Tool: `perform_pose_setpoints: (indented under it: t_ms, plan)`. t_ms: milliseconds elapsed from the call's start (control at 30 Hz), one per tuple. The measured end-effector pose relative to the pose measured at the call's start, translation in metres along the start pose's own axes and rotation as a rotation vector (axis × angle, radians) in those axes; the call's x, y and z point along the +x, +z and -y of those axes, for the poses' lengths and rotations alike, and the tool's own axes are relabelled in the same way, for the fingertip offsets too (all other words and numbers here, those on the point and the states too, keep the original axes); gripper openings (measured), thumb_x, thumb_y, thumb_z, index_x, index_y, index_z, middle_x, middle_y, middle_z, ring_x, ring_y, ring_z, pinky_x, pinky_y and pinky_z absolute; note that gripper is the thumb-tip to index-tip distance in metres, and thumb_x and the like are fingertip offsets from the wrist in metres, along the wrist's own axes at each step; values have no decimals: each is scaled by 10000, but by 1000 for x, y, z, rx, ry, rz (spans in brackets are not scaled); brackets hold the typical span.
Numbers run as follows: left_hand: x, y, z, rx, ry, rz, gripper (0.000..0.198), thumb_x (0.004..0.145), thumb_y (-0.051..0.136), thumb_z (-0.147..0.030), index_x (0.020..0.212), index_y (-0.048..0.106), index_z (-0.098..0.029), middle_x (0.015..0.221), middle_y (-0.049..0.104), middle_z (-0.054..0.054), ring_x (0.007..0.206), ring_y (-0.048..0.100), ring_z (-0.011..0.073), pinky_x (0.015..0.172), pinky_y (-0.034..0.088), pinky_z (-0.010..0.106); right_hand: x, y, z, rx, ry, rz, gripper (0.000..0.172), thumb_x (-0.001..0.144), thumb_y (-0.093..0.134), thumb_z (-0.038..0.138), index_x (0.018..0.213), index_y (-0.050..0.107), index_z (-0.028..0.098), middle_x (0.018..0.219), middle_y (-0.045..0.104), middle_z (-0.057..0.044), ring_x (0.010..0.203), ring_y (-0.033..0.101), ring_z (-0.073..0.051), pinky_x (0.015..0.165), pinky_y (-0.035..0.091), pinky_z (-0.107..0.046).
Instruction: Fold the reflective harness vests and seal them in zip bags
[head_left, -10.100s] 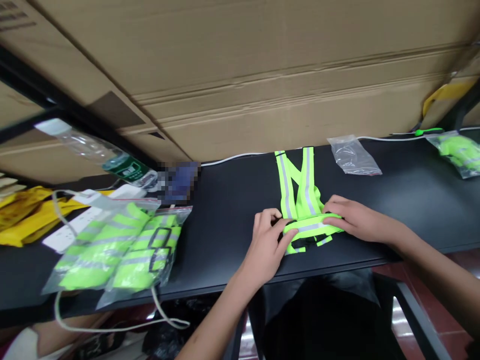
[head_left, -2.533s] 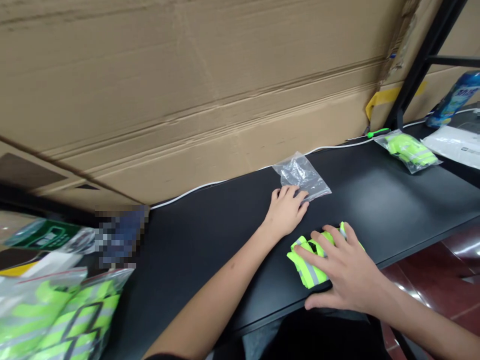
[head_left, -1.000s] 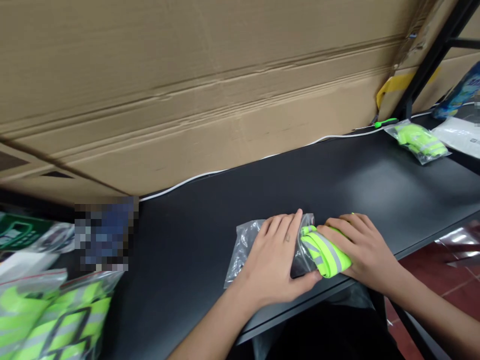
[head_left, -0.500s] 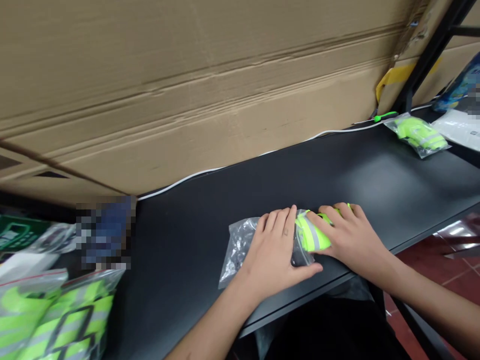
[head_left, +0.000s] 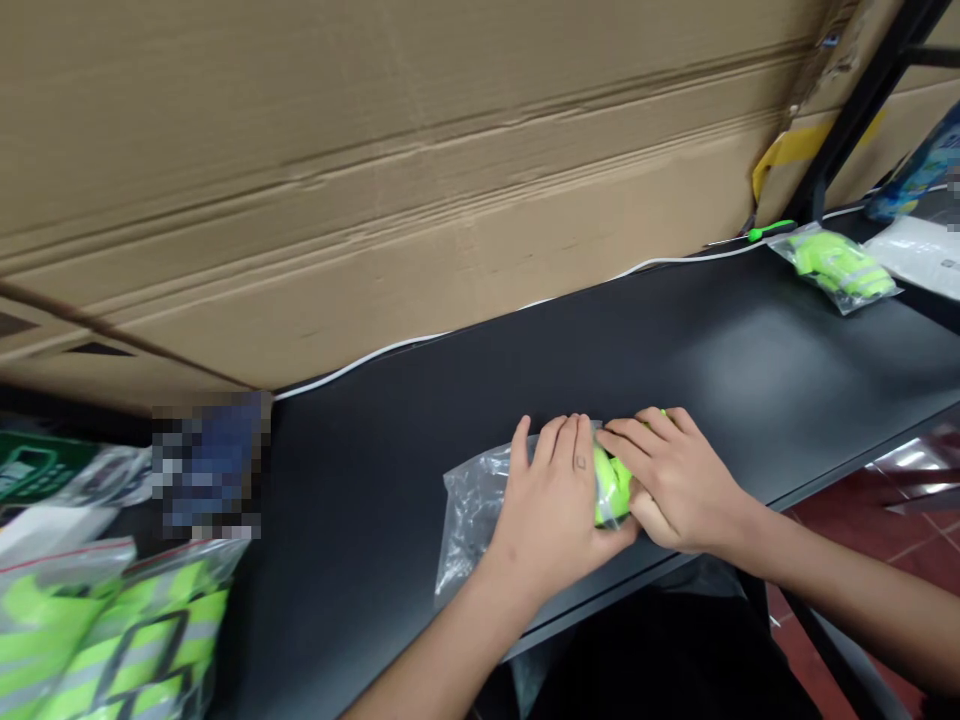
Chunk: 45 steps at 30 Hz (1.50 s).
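A clear plastic bag [head_left: 474, 510] lies on the black table, its closed end to the left. My left hand [head_left: 551, 500] is on top of the bag near its mouth, fingers bent over the far edge and thumb at the near edge, gripping it. A rolled neon-yellow reflective vest [head_left: 613, 488] with a silver stripe sits partly inside the mouth. My right hand [head_left: 671, 485] is wrapped round the vest's outer end, close against my left hand. Most of the vest is hidden under both hands.
Bagged neon vests [head_left: 142, 640] lie at the near left, beside a green package [head_left: 45, 465]. Another bagged vest [head_left: 844, 268] lies at the far right, near a green-handled screwdriver [head_left: 772, 231] and a white packet [head_left: 919, 255]. A cardboard wall [head_left: 450, 200] and white cable [head_left: 375, 357] border the back.
My right hand has moved left with the vest, pushing it further into the bag. My left hand has shifted slightly and its little finger has lifted away; less of the vest shows.
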<state>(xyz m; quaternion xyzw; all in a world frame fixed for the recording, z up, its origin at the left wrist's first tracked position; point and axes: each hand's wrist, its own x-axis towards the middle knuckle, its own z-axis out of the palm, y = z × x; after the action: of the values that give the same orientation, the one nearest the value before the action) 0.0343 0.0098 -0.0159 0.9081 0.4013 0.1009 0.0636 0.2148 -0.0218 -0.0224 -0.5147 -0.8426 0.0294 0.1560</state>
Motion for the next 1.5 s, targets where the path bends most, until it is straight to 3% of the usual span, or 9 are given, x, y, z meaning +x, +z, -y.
perform_pose_setpoints:
  t_ms: [167, 433, 533, 633, 800, 967, 1167, 1333, 1500]
  plan:
    - [0, 0, -3, -7, -19, 21, 828, 771, 617, -590, 1383, 524, -40, 1397, 586, 253, 1314, 516, 412, 1156, 288, 634, -5, -5, 0, 259, 142, -96, 467, 920, 388, 160, 1345, 575, 111, 1318, 639, -153, 1179, 575, -281, 979, 449, -486]
    - [-1, 3, -5, -10, -37, 25, 819, 766, 640, -570, 1373, 530, -32, 1418, 565, 263, 1335, 494, 421, 1125, 355, 605, -21, 0, -16, 550, 365, -91, 383, 1031, 378, 281, 1221, 711, 290, 1534, 499, -42, 1508, 309, -272, 1151, 376, -558]
    - [0, 3, -5, -12, -34, 24, 831, 767, 642, -572, 1375, 526, -17, 1414, 566, 267, 1331, 493, 427, 1118, 361, 615, -20, 4, -16, 461, 443, -120, 402, 1017, 393, 325, 1338, 620, 239, 1563, 439, -102, 1469, 373, -284, 1121, 415, -524]
    - [1, 1, -6, -8, -54, 24, 811, 779, 648, -549, 1385, 520, -27, 1411, 576, 246, 1324, 501, 410, 1122, 363, 604, -15, 5, -12, 234, 567, -154, 550, 988, 434, 490, 1416, 500, 150, 1431, 537, -189, 1348, 479, -347, 1067, 413, -567]
    - [1, 0, -7, 6, -76, 5, 817, 793, 652, -545, 1392, 512, -7, 1369, 606, 231, 1279, 535, 387, 1119, 362, 592, -6, -4, -5, 15, 670, -108, 609, 941, 463, 594, 1278, 595, 105, 1132, 651, -200, 1091, 585, -412, 921, 437, -593]
    - [0, 4, -9, 51, -63, -94, 896, 819, 638, -549, 1431, 431, 72, 1277, 637, 269, 1183, 594, 382, 1134, 305, 624, 4, -15, 6, 351, 689, -83, 375, 922, 557, 502, 1073, 657, 174, 1101, 599, -143, 839, 645, -258, 803, 521, -449]
    - [0, 4, -7, 89, -40, -185, 910, 780, 677, -504, 1425, 424, 85, 1254, 642, 272, 1143, 597, 392, 1119, 307, 616, 14, -5, 19, 677, 725, -317, 421, 764, 728, 382, 1137, 665, 196, 1094, 642, -96, 935, 650, -241, 844, 529, -395]
    - [-1, 3, -3, 152, 28, -324, 836, 836, 652, -457, 1406, 414, 105, 1232, 639, 293, 1112, 601, 397, 1086, 338, 604, 20, -2, 28, 809, 747, -335, 174, 705, 762, 311, 862, 758, 237, 868, 683, -19, 709, 616, -172, 669, 513, -325]
    - [-1, 3, -1, 151, 68, -416, 777, 875, 617, -438, 1404, 412, 94, 1184, 658, 276, 1084, 613, 380, 1080, 352, 592, 15, -6, 35, 888, 740, -376, 119, 734, 772, 288, 848, 803, 294, 896, 727, -1, 768, 673, -175, 671, 538, -302]
